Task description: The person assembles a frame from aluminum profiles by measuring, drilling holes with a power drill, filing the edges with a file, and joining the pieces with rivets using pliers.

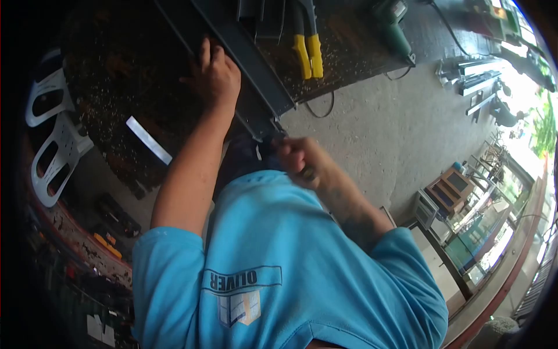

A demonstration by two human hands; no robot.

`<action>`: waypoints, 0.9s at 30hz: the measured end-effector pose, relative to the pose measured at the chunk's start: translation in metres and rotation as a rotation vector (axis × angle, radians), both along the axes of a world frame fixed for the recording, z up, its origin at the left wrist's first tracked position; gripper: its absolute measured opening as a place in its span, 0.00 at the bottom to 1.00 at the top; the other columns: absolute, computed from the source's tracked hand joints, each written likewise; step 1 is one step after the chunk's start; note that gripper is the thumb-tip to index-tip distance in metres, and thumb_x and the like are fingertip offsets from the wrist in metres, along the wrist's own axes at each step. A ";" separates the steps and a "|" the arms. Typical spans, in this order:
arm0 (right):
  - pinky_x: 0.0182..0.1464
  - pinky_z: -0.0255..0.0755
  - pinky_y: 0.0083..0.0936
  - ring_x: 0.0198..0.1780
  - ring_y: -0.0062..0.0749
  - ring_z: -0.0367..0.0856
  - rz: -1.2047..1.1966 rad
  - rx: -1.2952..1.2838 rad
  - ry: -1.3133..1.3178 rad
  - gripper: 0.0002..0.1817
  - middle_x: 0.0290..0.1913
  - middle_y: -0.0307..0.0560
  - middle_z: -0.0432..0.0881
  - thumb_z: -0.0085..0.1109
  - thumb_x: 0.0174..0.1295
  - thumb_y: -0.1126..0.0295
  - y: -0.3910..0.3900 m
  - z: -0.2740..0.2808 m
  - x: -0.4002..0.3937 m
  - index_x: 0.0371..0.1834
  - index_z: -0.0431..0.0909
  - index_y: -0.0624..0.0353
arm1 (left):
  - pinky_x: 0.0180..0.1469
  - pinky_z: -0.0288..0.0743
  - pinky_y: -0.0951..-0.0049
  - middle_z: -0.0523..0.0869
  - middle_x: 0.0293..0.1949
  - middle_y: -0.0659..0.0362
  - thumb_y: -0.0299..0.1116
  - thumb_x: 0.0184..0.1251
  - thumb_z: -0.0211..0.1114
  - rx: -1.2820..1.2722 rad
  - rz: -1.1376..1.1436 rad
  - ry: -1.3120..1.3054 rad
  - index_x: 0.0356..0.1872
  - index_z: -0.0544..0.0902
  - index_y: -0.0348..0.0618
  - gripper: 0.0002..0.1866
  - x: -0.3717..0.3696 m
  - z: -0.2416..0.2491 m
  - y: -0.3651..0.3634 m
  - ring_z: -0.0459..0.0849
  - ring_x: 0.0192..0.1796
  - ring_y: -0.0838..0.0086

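A long dark metal channel [250, 70] lies at a slant on the dark work table, its near end at the table's edge by my waist. My left hand [216, 78] rests on it palm down, fingers apart. At the channel's near end is my right hand [299, 160], closed around a tool with a rounded handle end [308, 173]. The tool's working end is dark and blurred against the channel end, so its type is unclear.
Yellow-handled snips [308, 55] and a green power tool [395, 32] with a cord lie on the table [349, 58]. A light metal strip [149, 140] is left of my left forearm. White plastic chairs [52, 157] stand far left; metal profiles [479, 75] are at the upper right.
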State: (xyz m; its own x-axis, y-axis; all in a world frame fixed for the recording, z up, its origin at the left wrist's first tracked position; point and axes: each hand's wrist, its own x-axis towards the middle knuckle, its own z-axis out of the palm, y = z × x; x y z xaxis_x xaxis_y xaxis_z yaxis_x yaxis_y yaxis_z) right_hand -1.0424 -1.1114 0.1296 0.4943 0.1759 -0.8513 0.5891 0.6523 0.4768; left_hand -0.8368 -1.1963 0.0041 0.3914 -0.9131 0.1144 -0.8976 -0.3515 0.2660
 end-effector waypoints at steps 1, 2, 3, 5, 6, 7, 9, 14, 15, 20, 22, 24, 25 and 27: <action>0.10 0.61 0.13 0.13 0.15 0.64 0.043 -0.027 0.049 0.10 0.22 0.37 0.70 0.40 0.75 0.64 -0.002 -0.003 0.013 0.47 0.72 0.55 | 0.57 0.56 0.12 0.69 0.71 0.61 0.36 0.65 0.59 -0.030 -0.001 0.001 0.51 0.84 0.50 0.15 0.000 0.001 -0.012 0.68 0.70 0.44; 0.10 0.59 0.17 0.12 0.17 0.63 0.198 -0.165 0.129 0.08 0.22 0.37 0.71 0.39 0.76 0.62 0.014 0.012 0.020 0.48 0.69 0.50 | 0.57 0.55 0.12 0.70 0.71 0.61 0.36 0.65 0.59 -0.018 0.018 -0.005 0.51 0.84 0.50 0.15 -0.001 0.001 -0.012 0.68 0.70 0.44; 0.10 0.58 0.20 0.12 0.19 0.61 0.288 -0.163 0.104 0.07 0.23 0.37 0.71 0.39 0.76 0.63 0.022 0.035 0.025 0.50 0.66 0.48 | 0.57 0.54 0.11 0.70 0.71 0.62 0.36 0.66 0.59 0.011 0.032 -0.004 0.50 0.84 0.49 0.14 -0.003 -0.001 -0.003 0.68 0.69 0.44; 0.09 0.58 0.14 0.12 0.15 0.62 0.277 -0.252 0.115 0.09 0.23 0.37 0.71 0.39 0.77 0.63 0.027 0.045 0.025 0.52 0.68 0.50 | 0.57 0.53 0.11 0.69 0.71 0.62 0.36 0.66 0.58 0.018 0.026 0.007 0.51 0.84 0.50 0.15 -0.002 -0.001 0.000 0.68 0.70 0.44; 0.09 0.58 0.14 0.12 0.15 0.62 0.267 -0.254 0.132 0.09 0.23 0.37 0.71 0.39 0.77 0.63 0.024 0.049 0.032 0.52 0.68 0.50 | 0.57 0.53 0.11 0.69 0.71 0.62 0.36 0.66 0.58 0.008 0.014 0.005 0.53 0.83 0.50 0.16 -0.002 0.001 -0.001 0.67 0.70 0.45; 0.09 0.58 0.14 0.12 0.16 0.63 0.227 -0.158 0.185 0.09 0.23 0.36 0.71 0.40 0.77 0.62 0.016 0.051 0.042 0.52 0.67 0.50 | 0.57 0.53 0.11 0.69 0.71 0.62 0.36 0.66 0.58 -0.011 0.011 0.020 0.53 0.83 0.50 0.16 -0.003 0.002 -0.003 0.67 0.70 0.45; 0.10 0.59 0.15 0.13 0.16 0.64 0.160 -0.068 0.260 0.09 0.24 0.36 0.72 0.40 0.77 0.62 0.026 0.046 0.059 0.53 0.67 0.50 | 0.58 0.52 0.11 0.69 0.71 0.63 0.36 0.67 0.57 -0.002 0.017 0.045 0.54 0.83 0.51 0.16 -0.003 0.003 -0.001 0.66 0.71 0.45; 0.11 0.64 0.13 0.13 0.15 0.67 0.076 -0.209 0.199 0.08 0.24 0.36 0.72 0.40 0.75 0.66 0.038 0.031 0.034 0.46 0.68 0.57 | 0.59 0.51 0.12 0.67 0.72 0.63 0.37 0.69 0.56 0.025 0.003 0.037 0.59 0.81 0.52 0.19 -0.002 -0.002 0.002 0.64 0.72 0.44; 0.11 0.64 0.11 0.13 0.14 0.68 -0.090 -0.115 0.036 0.09 0.24 0.37 0.73 0.41 0.75 0.67 0.033 0.026 0.017 0.47 0.69 0.60 | 0.59 0.51 0.12 0.67 0.72 0.63 0.37 0.69 0.56 0.020 0.002 0.032 0.59 0.81 0.52 0.19 0.000 0.000 0.003 0.64 0.72 0.44; 0.11 0.71 0.07 0.14 0.12 0.72 -0.101 -0.211 -0.004 0.18 0.25 0.38 0.73 0.37 0.76 0.69 0.023 0.008 -0.018 0.61 0.66 0.72 | 0.60 0.49 0.12 0.66 0.73 0.63 0.40 0.71 0.53 0.002 0.008 0.023 0.63 0.78 0.54 0.21 0.010 -0.009 0.009 0.63 0.73 0.43; 0.09 0.67 0.09 0.12 0.13 0.69 -0.030 -0.242 -0.053 0.13 0.24 0.38 0.75 0.42 0.76 0.67 0.051 0.026 -0.010 0.54 0.71 0.64 | 0.61 0.48 0.13 0.65 0.74 0.64 0.41 0.71 0.53 0.030 -0.004 -0.014 0.63 0.78 0.54 0.21 0.030 -0.008 0.015 0.61 0.73 0.42; 0.09 0.64 0.12 0.11 0.14 0.67 0.049 -0.451 -0.121 0.15 0.24 0.38 0.75 0.41 0.77 0.64 0.074 0.060 -0.020 0.58 0.71 0.61 | 0.64 0.44 0.14 0.63 0.75 0.60 0.41 0.71 0.53 0.132 -0.004 -0.068 0.65 0.77 0.54 0.23 0.044 0.012 0.020 0.59 0.74 0.41; 0.09 0.64 0.14 0.11 0.14 0.67 0.072 -0.596 -0.147 0.16 0.25 0.38 0.76 0.40 0.78 0.64 0.081 0.070 -0.031 0.59 0.71 0.59 | 0.64 0.44 0.14 0.63 0.75 0.60 0.41 0.71 0.53 0.123 -0.005 -0.084 0.65 0.77 0.54 0.23 0.047 0.019 0.021 0.59 0.74 0.41; 0.11 0.65 0.14 0.13 0.16 0.70 0.206 -0.784 0.075 0.17 0.26 0.39 0.77 0.39 0.78 0.65 0.086 0.075 -0.045 0.61 0.70 0.61 | 0.68 0.45 0.21 0.64 0.74 0.51 0.41 0.67 0.55 0.006 0.004 -0.173 0.64 0.78 0.51 0.24 0.049 0.029 0.017 0.60 0.74 0.41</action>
State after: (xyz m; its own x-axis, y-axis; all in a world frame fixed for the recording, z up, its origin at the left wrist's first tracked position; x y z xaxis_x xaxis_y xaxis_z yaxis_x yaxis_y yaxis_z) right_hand -1.0871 -1.0250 0.2048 0.4536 -0.4035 -0.7946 0.4328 0.8792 -0.1994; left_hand -0.7879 -1.1795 0.0328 0.3703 -0.9124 0.1745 -0.9283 -0.3566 0.1055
